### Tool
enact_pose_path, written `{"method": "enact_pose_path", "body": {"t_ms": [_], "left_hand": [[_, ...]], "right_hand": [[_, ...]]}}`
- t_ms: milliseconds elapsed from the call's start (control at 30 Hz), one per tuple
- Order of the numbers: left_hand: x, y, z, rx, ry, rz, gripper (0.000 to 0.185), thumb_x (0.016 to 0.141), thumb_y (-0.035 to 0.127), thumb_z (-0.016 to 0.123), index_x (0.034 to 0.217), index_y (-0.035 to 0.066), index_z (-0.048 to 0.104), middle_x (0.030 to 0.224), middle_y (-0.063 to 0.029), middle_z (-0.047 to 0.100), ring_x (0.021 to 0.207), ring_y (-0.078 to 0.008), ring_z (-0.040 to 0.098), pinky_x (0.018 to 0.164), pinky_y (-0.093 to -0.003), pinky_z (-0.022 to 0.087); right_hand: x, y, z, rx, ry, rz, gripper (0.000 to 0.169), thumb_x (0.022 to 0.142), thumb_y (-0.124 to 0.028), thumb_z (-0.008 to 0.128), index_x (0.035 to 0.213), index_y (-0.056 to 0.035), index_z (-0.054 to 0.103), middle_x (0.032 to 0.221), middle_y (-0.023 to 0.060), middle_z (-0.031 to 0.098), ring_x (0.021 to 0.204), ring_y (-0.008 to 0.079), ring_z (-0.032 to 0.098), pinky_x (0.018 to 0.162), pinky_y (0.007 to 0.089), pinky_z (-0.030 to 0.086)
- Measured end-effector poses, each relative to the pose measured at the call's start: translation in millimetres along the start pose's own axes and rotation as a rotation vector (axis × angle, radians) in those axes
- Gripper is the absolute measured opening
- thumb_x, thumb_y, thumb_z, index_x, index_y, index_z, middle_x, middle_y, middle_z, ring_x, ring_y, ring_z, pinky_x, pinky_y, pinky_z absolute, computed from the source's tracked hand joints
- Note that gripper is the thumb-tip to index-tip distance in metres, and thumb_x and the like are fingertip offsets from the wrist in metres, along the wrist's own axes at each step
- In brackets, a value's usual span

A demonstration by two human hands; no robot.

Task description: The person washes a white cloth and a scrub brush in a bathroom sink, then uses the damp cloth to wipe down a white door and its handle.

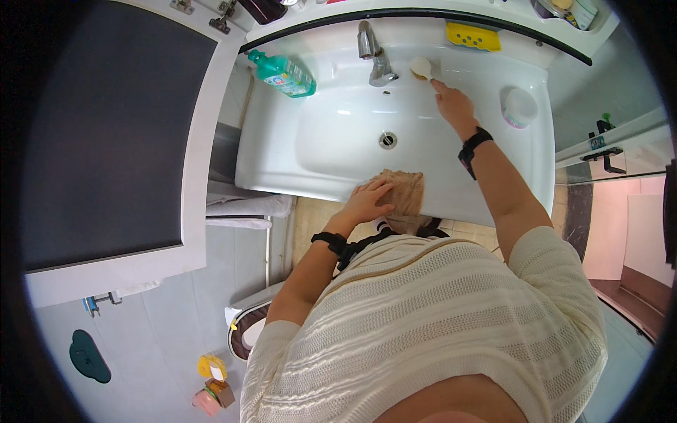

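My left hand [370, 202] lies with its fingers spread on a tan cloth [406, 193] that drapes over the front rim of a white washbasin [338, 132]. My right hand [455, 106] reaches over the back right of the basin. Its fingertips touch the handle end of a small white round-headed brush [421, 67] on the back ledge; whether they grip it I cannot tell. Left of the brush stands a chrome faucet [376, 58]. The drain [387, 140] shows in the basin's middle.
A green pump bottle [285, 74] is at the back left of the basin, a white lidded jar [520, 108] at the right. A yellow soap holder [473, 37] sits against the back wall. On the left, a white-framed cabinet door [195, 137] hangs open near grey towels [248, 206].
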State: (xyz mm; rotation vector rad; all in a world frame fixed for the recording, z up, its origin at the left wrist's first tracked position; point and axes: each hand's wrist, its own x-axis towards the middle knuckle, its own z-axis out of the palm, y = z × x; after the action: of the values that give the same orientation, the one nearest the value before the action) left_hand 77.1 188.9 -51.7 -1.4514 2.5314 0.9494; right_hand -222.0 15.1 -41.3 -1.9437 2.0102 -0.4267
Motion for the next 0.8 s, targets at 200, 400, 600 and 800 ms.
{"method": "enact_pose_path", "body": {"t_ms": [200,400,600,800], "left_hand": [[-2,-3,0,0.022,-0.063,-0.037,0.067,0.082,0.048,0.062,0.139,0.018,0.042,0.148,-0.0090,0.034,0.138,-0.0293,0.027,0.111,-0.0473,0.021],[7,-10,-1,0.069,-0.054,0.054,0.062,0.082,0.044,0.063,0.134,0.015,0.049,0.145,-0.0104,0.038,0.131,-0.0319,0.039,0.107,-0.0431,0.032],[2,21,-54,-0.298,0.039,0.159,0.031,0.083,0.023,0.066,0.109,0.007,0.062,0.113,-0.0098,0.058,0.100,-0.0223,0.059,0.087,-0.0337,0.048],[-48,128,-189,-0.347,0.451,0.457,0.016,0.074,-0.001,0.068,0.088,0.002,0.060,0.091,-0.0093,0.061,0.089,-0.0223,0.059,0.077,-0.0293,0.046]], "right_hand": [[-2,-9,0,0.148,-0.046,-0.178,0.040,0.092,-0.024,0.047,0.132,-0.0249,0.049,0.105,0.0108,0.066,0.094,0.0319,0.063,0.079,0.0426,0.052],[-33,7,-24,0.166,0.063,-0.048,0.034,0.091,-0.024,0.050,0.124,-0.0216,0.057,0.103,0.0112,0.067,0.093,0.0325,0.063,0.080,0.0420,0.051],[-91,0,-13,0.288,-0.017,-0.167,0.042,0.089,-0.025,0.054,0.131,-0.0257,0.050,0.098,0.0134,0.065,0.088,0.0338,0.062,0.077,0.0438,0.050],[-158,37,-52,0.132,0.281,0.288,0.043,0.090,-0.024,0.054,0.133,-0.0258,0.048,0.086,0.0172,0.065,0.077,0.0346,0.063,0.067,0.0436,0.050]]}}
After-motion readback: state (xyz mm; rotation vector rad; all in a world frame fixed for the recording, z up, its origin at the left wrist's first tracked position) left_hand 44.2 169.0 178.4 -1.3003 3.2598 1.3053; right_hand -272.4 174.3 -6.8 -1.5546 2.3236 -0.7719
